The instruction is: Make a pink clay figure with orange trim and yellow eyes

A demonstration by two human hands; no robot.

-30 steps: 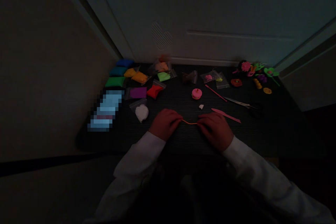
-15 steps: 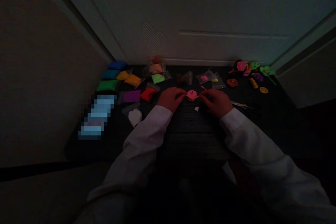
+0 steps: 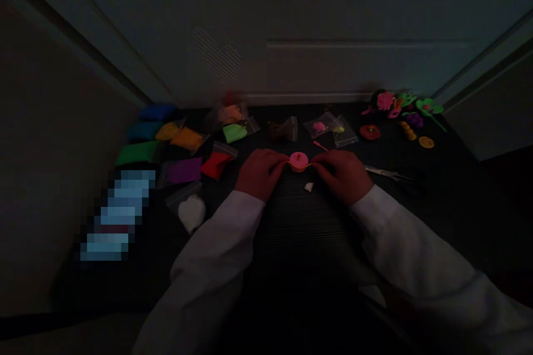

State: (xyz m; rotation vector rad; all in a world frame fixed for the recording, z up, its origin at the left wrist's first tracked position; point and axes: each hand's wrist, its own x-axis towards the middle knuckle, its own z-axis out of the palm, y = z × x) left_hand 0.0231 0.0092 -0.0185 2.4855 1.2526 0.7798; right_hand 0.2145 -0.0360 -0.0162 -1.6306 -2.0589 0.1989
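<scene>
A small round pink clay piece [image 3: 298,160], like a little cake with a small bump on top, stands on the dark table between my hands. A thin yellow-orange clay strip [image 3: 308,165] runs across its near side. One end of the strip is pinched in the fingertips of my left hand [image 3: 259,173]; the other end is pinched by my right hand [image 3: 342,175]. Just in front of the pink piece lies a white clay scrap [image 3: 308,186]. Behind it, near my right fingers, is a thin pink tool [image 3: 320,145].
Scissors [image 3: 389,173] lie right of my right hand. Bagged clay surrounds the left side, including red [image 3: 216,164], purple [image 3: 185,170] and white [image 3: 192,213]. A lit, blurred-out screen [image 3: 119,215] lies far left. Finished clay flowers [image 3: 383,101] stand at the back right, against the white door [image 3: 333,72].
The view has shifted, so the table looks nearer and lower. Both hands still hold the strip against the front of the pink piece, with little visible movement relative to it.
</scene>
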